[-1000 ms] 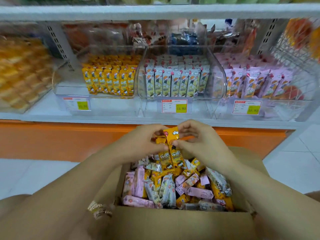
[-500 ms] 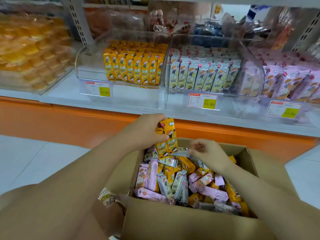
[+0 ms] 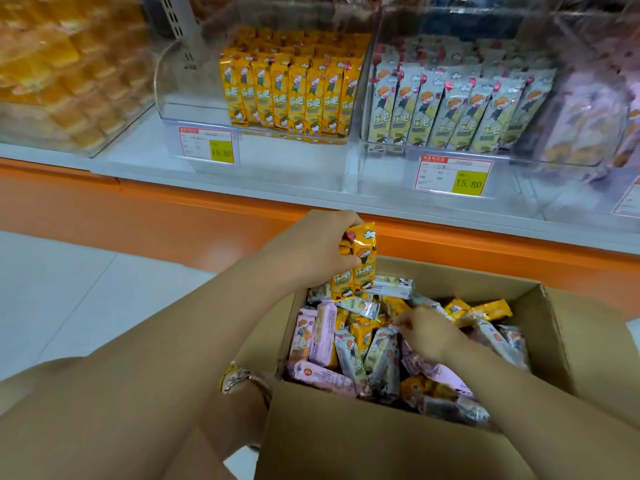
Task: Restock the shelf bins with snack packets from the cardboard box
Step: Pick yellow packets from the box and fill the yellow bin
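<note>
Grips yellow packets (image 3: 360, 261) upright in the left hand (image 3: 320, 252) above the 11 o'clock rim of the box (image 3: 381, 452). With the right hand (image 3: 431, 337), curls fingers (image 3: 403, 322) among loose packets (image 3: 346, 355), hold unclear. Probably light, crinkly, slippery: pinch mid-length.

A white shelf (image 3: 277, 174) runs across the front, sitting on a bright orange base panel (image 3: 173, 209), with a grey perforated upright (image 3: 180, 32) rising behind it. The floor (image 3: 69, 289) is pale tile with faint joints, under soft, even light.
</note>
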Demonstrator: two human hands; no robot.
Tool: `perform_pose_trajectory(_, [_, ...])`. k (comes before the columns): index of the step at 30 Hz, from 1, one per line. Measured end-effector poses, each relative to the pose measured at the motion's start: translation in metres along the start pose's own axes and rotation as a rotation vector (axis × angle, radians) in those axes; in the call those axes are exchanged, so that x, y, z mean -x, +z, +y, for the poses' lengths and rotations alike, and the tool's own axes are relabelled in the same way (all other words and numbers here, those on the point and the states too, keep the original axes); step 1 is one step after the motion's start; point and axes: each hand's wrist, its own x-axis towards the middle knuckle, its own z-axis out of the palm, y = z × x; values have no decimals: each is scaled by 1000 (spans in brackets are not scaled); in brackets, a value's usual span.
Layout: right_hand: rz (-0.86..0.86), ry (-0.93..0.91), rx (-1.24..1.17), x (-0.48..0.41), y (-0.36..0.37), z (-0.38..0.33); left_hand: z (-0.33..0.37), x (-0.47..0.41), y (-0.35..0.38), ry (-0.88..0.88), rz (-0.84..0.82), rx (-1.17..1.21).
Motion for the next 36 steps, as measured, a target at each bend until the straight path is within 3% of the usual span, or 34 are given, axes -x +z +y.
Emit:
perform_pose_trajectory(6, [205,-5,-81,37,-38,1,-1,1,-1,19,-27,-52])
perform_pose_trajectory(13, [414,-108,-646,95,-85,-21,6,20,-21,19,7,63])
perform_pose_trajectory(16, [437,-145,-765,109,-95,-33,8,29,-33,36,62,179])
perform_pose_trajectory(24, [481,-331,-674,126,-144,-85,13,45,-71,111,181,486])
perform_pose_trajectory(27, [514,-422,-454,122,-168,-113,11,50,-88,111,244,475])
perform_pose_trajectory(32, [607,-515,-430,111,-205,-152,12,58,-111,154,549,410])
perform_pose_trajectory(36, [777,-546,-279,96,-231,-173,5,49,-139,188,686,352])
